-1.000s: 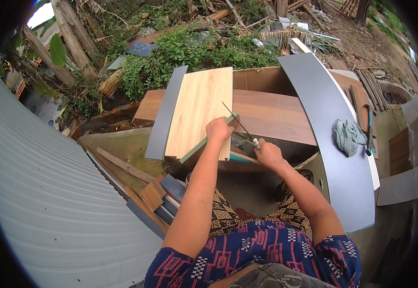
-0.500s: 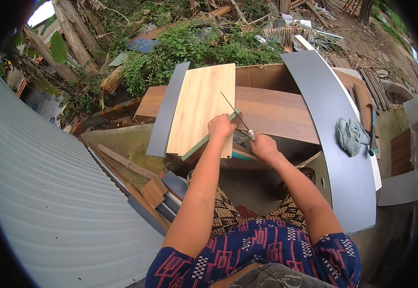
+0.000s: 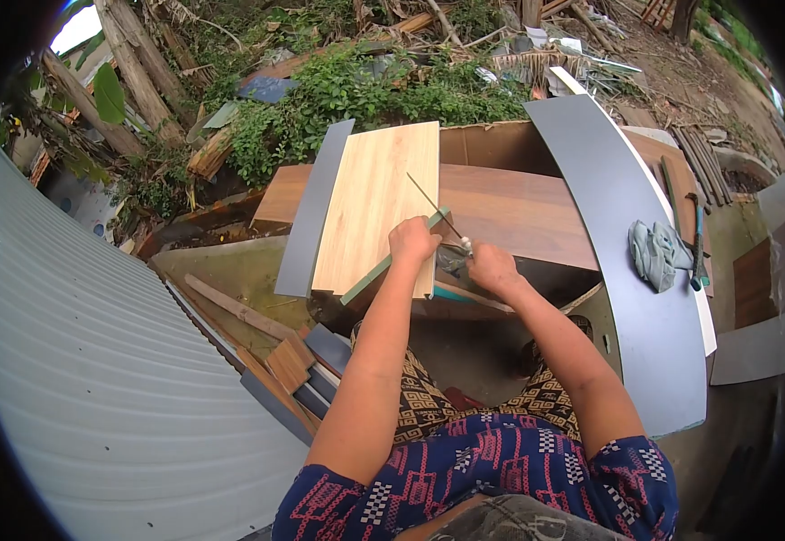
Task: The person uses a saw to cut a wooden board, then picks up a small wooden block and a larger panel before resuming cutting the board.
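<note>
L hand is closed round the upper part of a green-edged board, fingers wrapped over its edge, thumb side hard to make out from here. The board slants across the near R corner of a pale wood-grain plank; its lower end runs down-L past the hand, w/ a short bit sticking out up-R of the knuckles.

R hand is shut in a fist on the white handle of a thin-bladed tool, a little R of & lower than L hand, the two apart. Blade runs up-L from the fist, crosses the board's upper end just beside the L fingers, tip out over the pale plank. Can't tell if blade & edge touch; exact tool type n/a at this size.

Round abt: narrow grey plank along the pale one's L side; brown plank running crosswise below it, w/ a cardboard box behind. Over on the R, a wide grey panel w/ a crumpled grey cloth on top & a teal-handled tool next to it. Wood offcuts lie low L, nr the corrugated sheet.
</note>
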A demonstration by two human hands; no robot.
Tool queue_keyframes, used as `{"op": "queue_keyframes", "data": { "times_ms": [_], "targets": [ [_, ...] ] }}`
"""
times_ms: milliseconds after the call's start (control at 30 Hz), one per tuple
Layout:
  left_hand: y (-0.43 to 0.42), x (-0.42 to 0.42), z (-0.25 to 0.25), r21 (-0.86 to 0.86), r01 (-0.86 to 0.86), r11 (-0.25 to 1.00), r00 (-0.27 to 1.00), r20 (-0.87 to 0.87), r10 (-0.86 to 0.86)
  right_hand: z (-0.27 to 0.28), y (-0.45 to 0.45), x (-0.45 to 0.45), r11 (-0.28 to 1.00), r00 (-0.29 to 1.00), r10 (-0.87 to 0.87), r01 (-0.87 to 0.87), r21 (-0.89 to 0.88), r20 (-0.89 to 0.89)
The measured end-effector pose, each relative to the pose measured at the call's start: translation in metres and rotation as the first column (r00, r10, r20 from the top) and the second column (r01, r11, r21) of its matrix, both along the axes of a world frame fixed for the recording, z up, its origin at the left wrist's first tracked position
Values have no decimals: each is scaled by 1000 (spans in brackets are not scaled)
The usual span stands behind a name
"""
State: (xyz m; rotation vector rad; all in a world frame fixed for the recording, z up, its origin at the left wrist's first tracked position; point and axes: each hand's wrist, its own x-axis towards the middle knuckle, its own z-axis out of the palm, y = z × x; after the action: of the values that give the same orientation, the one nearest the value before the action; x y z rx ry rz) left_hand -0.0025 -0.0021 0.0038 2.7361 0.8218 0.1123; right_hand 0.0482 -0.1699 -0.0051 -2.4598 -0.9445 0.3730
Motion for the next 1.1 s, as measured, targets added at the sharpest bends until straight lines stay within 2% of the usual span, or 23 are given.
{"op": "queue_keyframes", "data": {
  "times_ms": [67, 200, 367, 467, 633, 1100],
  "targets": [
    [0, 1, -1, -9, 0, 1000, 1000, -3, 0, 11, 21, 7, 1000, 1000, -20, 20, -1, -24],
    [2, 3, -2, -16, 3, 1000, 1000, -3, -3, -2, 34, 13, 999, 1000, -26, 26, 24, -4],
    [-2, 1, 2, -15, -9, 1000, 1000, 5, 10, -1, -2, -8, 1000, 1000, -5, 4, 5, 16],
    [0, 0, 2, -31, -16, 999, 1000, 5, 16, -2, -32, -19, 997, 1000, -16, 15, -70, -7],
    [1, 1, -1, -28, -7, 1000, 1000, 4, 7, -9, -51, -23, 998, 1000, 5, -4, -68, 15],
    [-1, 2, 2, -19, -16, 1000, 1000, -25, 16, -10, 27, 13, 1000, 999, -23, 22, 14, 31]
  ]
}}
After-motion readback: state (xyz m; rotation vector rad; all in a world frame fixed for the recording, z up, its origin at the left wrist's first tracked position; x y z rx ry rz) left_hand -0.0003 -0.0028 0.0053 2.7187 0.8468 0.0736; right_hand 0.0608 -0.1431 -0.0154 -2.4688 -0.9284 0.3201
